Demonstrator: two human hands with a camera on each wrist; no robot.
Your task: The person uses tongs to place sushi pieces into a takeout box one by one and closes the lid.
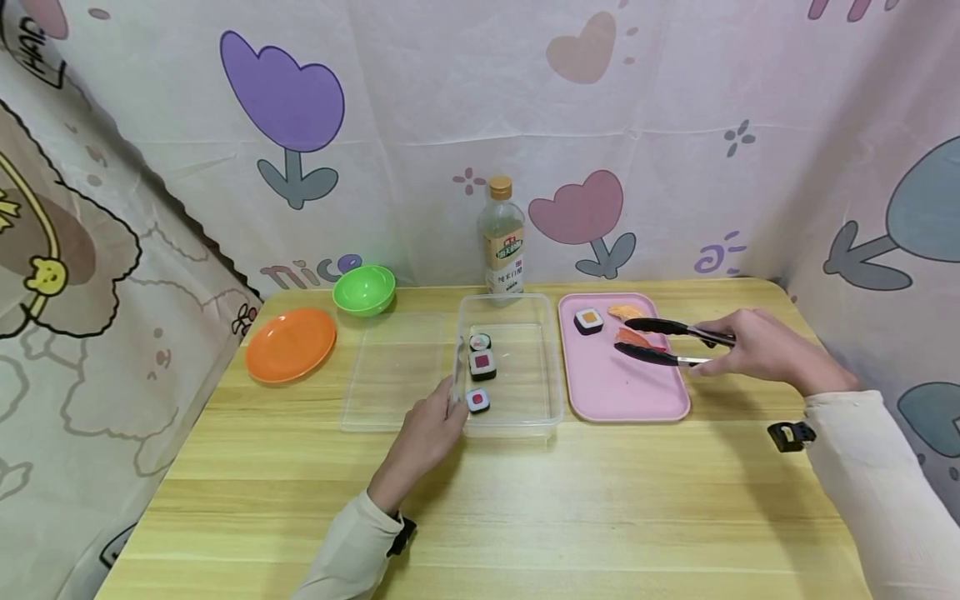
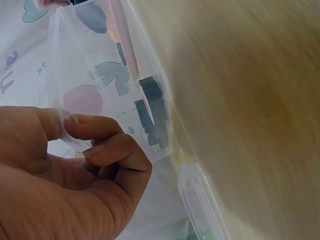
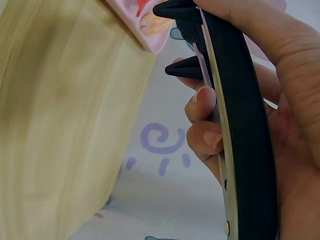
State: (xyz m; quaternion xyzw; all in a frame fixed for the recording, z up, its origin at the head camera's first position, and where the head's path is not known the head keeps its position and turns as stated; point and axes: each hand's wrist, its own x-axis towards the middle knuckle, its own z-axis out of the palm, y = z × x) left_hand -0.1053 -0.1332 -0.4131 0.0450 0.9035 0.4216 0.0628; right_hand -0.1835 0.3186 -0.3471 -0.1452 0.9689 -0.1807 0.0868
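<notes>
My left hand pinches the left wall of a clear plastic container between thumb and fingers; the left wrist view shows this close up. Several pieces could be hidden, but three sushi rolls show along the container's left side. Black-tipped tongs are in my right hand, over a pink tray. Their arms are spread, one tip on each side of a red-orange sushi topping; whether they touch it I cannot tell. Also on the tray are an orange piece and a sushi roll with an orange centre.
Left of the container lies a clear lid. Beyond it are an orange plate and a green bowl. A bottle with a yellow cap stands behind the container, near the patterned cloth backdrop.
</notes>
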